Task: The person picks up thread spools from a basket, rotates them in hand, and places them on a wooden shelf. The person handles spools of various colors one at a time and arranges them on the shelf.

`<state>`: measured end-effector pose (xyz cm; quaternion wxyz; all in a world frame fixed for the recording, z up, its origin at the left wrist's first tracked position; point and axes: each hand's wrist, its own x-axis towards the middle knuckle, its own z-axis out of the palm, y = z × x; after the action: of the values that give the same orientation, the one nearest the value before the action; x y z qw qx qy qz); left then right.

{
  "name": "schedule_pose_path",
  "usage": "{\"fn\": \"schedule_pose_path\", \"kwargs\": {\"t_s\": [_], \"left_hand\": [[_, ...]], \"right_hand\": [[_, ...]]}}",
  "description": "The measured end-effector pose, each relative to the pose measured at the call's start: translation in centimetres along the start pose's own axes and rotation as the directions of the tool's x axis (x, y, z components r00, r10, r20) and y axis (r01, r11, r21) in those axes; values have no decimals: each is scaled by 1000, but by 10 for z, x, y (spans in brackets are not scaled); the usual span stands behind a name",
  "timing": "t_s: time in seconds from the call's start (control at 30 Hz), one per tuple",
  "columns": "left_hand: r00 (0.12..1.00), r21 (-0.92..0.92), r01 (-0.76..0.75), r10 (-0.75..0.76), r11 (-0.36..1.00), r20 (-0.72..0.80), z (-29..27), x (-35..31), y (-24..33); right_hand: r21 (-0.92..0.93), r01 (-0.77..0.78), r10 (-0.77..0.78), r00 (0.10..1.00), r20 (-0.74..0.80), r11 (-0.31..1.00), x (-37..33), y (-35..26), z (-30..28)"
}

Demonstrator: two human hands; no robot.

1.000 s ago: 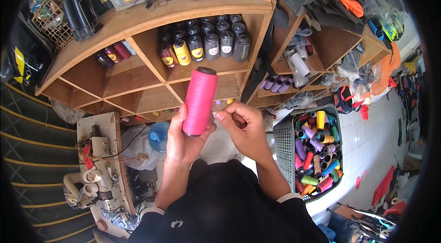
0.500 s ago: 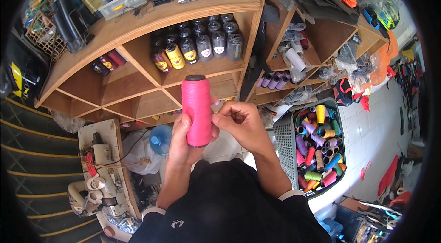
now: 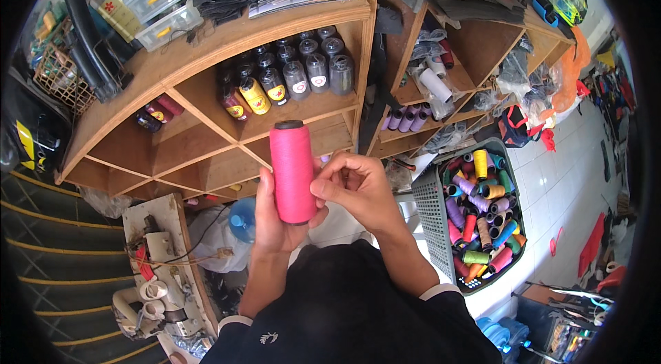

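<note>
Upright in front of my chest stands a large cone of bright pink thread [image 3: 292, 175] with a black top. My left hand [image 3: 270, 230] is wrapped round its lower part, thumb along the left side. At the cone's right side is my right hand [image 3: 361, 192], its fingers curled and thumb and forefinger pinched together close to the thread. Whether a loose thread end lies in that pinch is too small to tell.
Ahead is a wooden shelf unit [image 3: 365, 54] holding several dark spools [image 3: 296, 80] and a yellow spool [image 3: 255, 97]. A green-grey basket [image 3: 432, 202] of mixed thread spools stands at right. Left are a sewing machine [image 3: 160, 247] and a blue water jug [image 3: 243, 219].
The view has shifted slightly, so the shelf and basket sit a little differently. The pink cone remains in my left hand, and my right hand keeps its pinch beside it.
</note>
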<state>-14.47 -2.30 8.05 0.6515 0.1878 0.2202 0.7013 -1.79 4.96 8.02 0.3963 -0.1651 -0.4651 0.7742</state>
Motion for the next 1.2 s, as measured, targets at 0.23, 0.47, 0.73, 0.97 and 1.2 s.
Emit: {"fn": "schedule_pose_path", "kwargs": {"t_s": [0.23,0.47,0.73,0.97,1.2], "left_hand": [[978,-68,103,-89,992,189,-10,-2,1],[991,303,-114,86,946,104,-11,-1,-2],[934,609,-326,345,723,91,-8,-1,-16],[959,516,-283,251,809,132,-8,-5,-14],[978,451,-207,174,868,113,-4,-4,-9]], "right_hand": [[-147,51,-62,995,-72,988,9,9,-20],[-541,411,-514,857,-45,734,0,-24,-12],[-665,436,-650,753,-99,606,1,-22,36],[-395,388,-516,802,-300,833,4,-19,31],[-636,384,-625,754,-202,669,9,-15,-11]]}}
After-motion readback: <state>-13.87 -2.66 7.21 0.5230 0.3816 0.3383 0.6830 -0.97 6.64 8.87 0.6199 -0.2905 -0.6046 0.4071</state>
